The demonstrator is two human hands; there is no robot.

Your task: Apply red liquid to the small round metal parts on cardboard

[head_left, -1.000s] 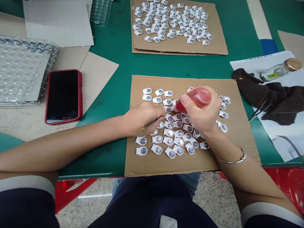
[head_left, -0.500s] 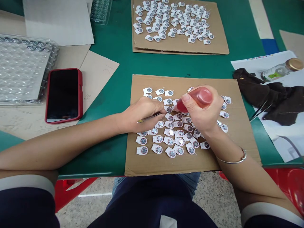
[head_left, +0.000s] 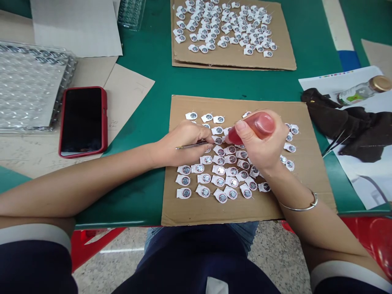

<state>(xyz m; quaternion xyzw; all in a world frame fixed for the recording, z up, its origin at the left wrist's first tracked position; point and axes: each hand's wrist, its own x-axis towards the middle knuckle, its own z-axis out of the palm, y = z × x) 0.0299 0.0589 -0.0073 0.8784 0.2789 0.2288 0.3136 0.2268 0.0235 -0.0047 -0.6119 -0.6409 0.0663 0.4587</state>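
My left hand (head_left: 186,143) rests on the cardboard sheet (head_left: 260,209), closed around thin metal tweezers (head_left: 191,145) whose back end sticks out toward the left. My fingers hide the tips. Gripped in my right hand (head_left: 269,143) is a soft red squeeze bottle (head_left: 252,127), tilted so that its narrow end points down and left, close to my left fingertips. Rows of small white tabs with round silver discs (head_left: 218,181) lie on the cardboard around and below both hands. One such disc piece (head_left: 217,140) sits right at the left fingertips; whether the nozzle touches it I cannot tell.
Farther back, stacked cardboard (head_left: 232,63) carries many more disc pieces. Left are a red-cased phone (head_left: 82,122), a bubbled clear plastic tray (head_left: 27,90) and papers. To the right lie dark cloth (head_left: 343,122), another pair of tweezers (head_left: 335,145) and a glass jar (head_left: 358,90).
The tweezers' back end has swung up a little and lies more level, with a slight shift of my left hand. The right hand and the bottle stay nearly in place.
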